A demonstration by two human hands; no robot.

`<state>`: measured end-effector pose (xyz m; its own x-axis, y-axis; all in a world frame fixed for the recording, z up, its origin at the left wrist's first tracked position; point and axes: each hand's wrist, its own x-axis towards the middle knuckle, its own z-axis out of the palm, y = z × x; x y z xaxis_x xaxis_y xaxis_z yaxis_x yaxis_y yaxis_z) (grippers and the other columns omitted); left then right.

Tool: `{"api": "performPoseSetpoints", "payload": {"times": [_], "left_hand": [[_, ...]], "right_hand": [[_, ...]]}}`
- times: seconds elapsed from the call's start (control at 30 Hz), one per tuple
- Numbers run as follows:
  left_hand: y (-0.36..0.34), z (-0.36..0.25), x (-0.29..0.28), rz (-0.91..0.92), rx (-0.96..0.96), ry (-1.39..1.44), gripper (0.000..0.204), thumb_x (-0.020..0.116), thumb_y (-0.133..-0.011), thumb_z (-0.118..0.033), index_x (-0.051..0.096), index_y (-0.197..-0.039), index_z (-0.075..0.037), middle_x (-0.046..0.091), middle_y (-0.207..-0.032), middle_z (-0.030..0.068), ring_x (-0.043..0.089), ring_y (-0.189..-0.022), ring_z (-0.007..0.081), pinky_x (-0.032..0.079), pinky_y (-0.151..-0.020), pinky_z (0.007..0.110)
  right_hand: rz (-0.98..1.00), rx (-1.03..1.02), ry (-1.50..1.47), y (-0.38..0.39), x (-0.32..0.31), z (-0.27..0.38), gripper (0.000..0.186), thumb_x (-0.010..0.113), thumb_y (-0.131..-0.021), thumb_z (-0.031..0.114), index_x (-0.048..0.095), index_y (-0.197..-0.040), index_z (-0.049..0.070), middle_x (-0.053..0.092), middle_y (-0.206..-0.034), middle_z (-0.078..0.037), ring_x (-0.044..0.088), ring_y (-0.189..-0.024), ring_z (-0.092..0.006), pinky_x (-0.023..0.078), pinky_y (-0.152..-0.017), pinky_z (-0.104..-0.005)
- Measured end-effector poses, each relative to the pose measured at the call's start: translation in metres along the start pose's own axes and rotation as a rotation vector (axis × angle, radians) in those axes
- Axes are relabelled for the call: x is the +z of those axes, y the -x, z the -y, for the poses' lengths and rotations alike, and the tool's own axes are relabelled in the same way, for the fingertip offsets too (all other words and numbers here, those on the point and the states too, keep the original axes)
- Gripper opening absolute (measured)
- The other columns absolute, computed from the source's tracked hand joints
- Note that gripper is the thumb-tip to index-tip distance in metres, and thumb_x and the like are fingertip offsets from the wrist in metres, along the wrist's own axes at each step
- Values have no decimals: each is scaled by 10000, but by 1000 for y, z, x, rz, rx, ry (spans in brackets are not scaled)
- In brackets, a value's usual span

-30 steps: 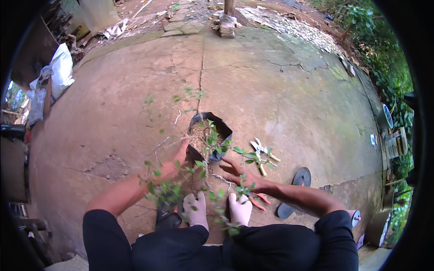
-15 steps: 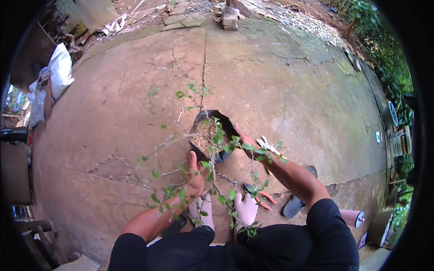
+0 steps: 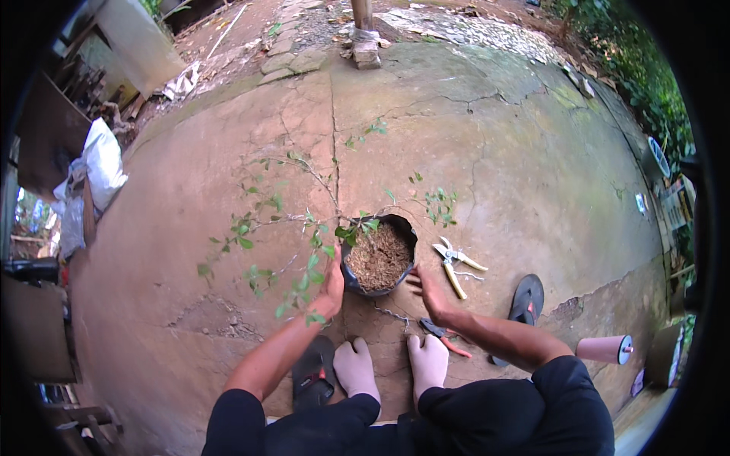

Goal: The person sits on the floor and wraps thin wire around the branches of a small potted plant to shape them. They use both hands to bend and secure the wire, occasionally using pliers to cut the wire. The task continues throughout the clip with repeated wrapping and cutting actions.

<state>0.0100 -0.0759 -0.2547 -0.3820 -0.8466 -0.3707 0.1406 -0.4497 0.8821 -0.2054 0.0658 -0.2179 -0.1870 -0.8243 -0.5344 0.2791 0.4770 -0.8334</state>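
A potted plant in a black plastic grow bag (image 3: 411, 237) stands in front of my feet, filled with brown, crumbly soil (image 3: 380, 257). Its thin leafy branches (image 3: 308, 220) spread mostly to the far left, with one reaching right. My left hand (image 3: 332, 285) presses along the bag's left side, partly behind leaves. Against the lower right side lies my right hand (image 3: 430, 292), its fingers curving around the bag, which is held between both hands. Pruning shears (image 3: 456, 266) with pale handles lie open to the right. Orange-handled pliers (image 3: 445, 337) are nearer my feet.
Twisted wire (image 3: 391, 312) lies between the bag and my feet. Black sandals (image 3: 313, 372) flank me on the cracked concrete floor (image 3: 228, 152). A pink cylinder (image 3: 603, 349) is at the right, white sacks (image 3: 103, 161) at the left. A post (image 3: 365, 38) stands far ahead.
The plant has been turned: branches that hung toward me now point away and left. The bag sits more upright and appears nearer, and both hands have shifted around its sides.
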Motion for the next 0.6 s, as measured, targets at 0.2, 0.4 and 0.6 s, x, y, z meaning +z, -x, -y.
{"api": "performPoseSetpoints", "payload": {"times": [0.2,0.4,0.6], "left_hand": [[49,9,2,-178,-330,76,798,314,-944,-684,272,-1512,-124,390,-1487,61,291,-1395,221,166,-1152,395],[54,-14,42,-233,-331,48,827,327,-909,-733,259,-1512,-172,404,-1481,52,313,-1388,230,177,-1146,460],[13,-11,34,-72,-259,73,731,335,-943,-680,424,-1413,-127,511,-1387,44,476,-1252,185,342,-1080,369]], "right_hand": [[-42,-120,-64,-77,-14,29,751,270,-983,620,377,-1435,30,403,-1465,-191,374,-1353,-316,262,-1118,-456],[21,-17,-129,-62,8,40,772,314,-953,661,308,-1492,109,332,-1525,-103,297,-1399,-277,246,-1131,-498],[-167,49,-242,-14,15,19,753,434,-914,656,296,-1484,183,335,-1502,-56,305,-1387,-260,254,-1115,-555]]}}
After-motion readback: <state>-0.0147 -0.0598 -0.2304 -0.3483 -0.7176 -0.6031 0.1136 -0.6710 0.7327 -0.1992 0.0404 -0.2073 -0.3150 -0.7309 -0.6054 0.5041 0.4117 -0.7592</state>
